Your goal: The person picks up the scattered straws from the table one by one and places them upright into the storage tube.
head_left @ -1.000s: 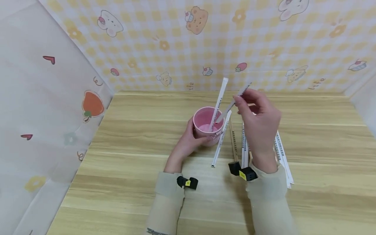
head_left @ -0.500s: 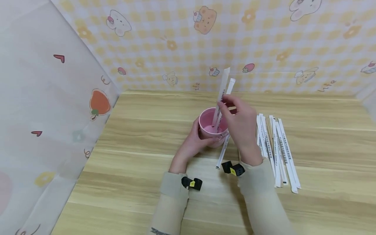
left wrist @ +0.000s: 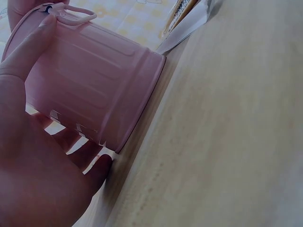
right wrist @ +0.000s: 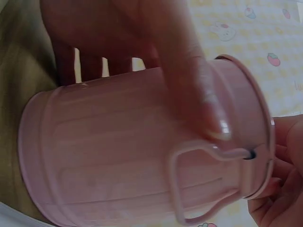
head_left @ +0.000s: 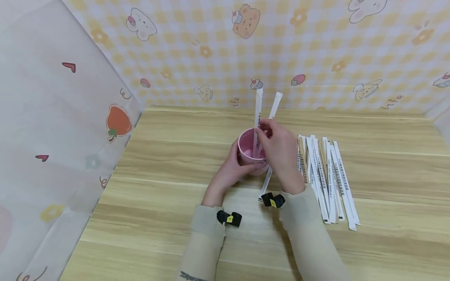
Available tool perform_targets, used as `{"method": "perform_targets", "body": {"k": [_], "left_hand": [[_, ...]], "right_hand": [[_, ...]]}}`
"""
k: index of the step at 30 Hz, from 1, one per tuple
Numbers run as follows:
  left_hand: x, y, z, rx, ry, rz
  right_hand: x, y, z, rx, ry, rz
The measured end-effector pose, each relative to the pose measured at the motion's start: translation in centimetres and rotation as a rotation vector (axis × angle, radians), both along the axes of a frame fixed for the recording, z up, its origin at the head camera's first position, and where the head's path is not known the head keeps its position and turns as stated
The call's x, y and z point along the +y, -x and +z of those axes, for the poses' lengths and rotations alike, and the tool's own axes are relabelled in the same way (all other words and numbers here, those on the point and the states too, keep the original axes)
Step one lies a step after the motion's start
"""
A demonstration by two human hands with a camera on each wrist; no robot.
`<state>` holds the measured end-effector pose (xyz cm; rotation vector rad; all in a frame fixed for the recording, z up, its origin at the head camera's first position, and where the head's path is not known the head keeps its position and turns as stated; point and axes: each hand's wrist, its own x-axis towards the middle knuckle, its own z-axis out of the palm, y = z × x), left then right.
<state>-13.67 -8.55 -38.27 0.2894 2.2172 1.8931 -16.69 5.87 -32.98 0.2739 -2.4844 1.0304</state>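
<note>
My left hand [head_left: 233,168] grips a small pink metal pail [left wrist: 94,71], thumb along its side near a wire loop handle [right wrist: 175,184] and fingers round the far wall. The pail stands upright on the wooden table. Over its mouth, my right hand [head_left: 282,151] pinches a white paper-wrapped straw [head_left: 258,102] whose lower end is inside the pail. A second wrapped straw [head_left: 276,104] leans in the pail behind the right fingers. In the right wrist view, fingers of the right hand [right wrist: 286,172] show past the pail's rim.
One wrapped straw [head_left: 265,184] lies on the table [head_left: 168,156] close to the pail. To the right, several wrapped straws [head_left: 342,183], white and brown, lie in a loose bunch. A checked, cartoon-printed backdrop [head_left: 218,70] rises behind the table.
My right hand has brought its straw leftward and down into the pail, and the straw now stands more upright. The left hand keeps its grip on the pail.
</note>
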Motion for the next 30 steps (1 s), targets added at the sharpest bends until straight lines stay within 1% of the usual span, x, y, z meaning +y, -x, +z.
{"method": "perform_targets", "body": {"k": [4,13,18,23,26,30], "left_hand": [[0.03,0.0,0.13,-0.003,-0.003,0.002],[0.04,0.01,0.15,-0.004,-0.006,0.005],[0.02,0.03,0.15,-0.006,-0.012,0.006],[-0.02,0.04,0.23,-0.004,-0.014,0.013],[-0.02,0.09,0.19,-0.013,0.005,0.015],[0.0,0.31,-0.32,-0.025,0.003,0.023]], "right_hand": [[-0.06,0.12,-0.15,-0.034,-0.019,-0.019],[-0.18,0.21,-0.33,-0.055,0.002,-0.002],[-0.21,0.26,-0.37,-0.069,-0.003,-0.006],[-0.12,0.35,-0.43,-0.055,-0.013,0.003],[0.07,0.32,-0.41,-0.038,-0.005,0.016],[0.41,0.16,-0.26,0.0,0.019,0.038]]}}
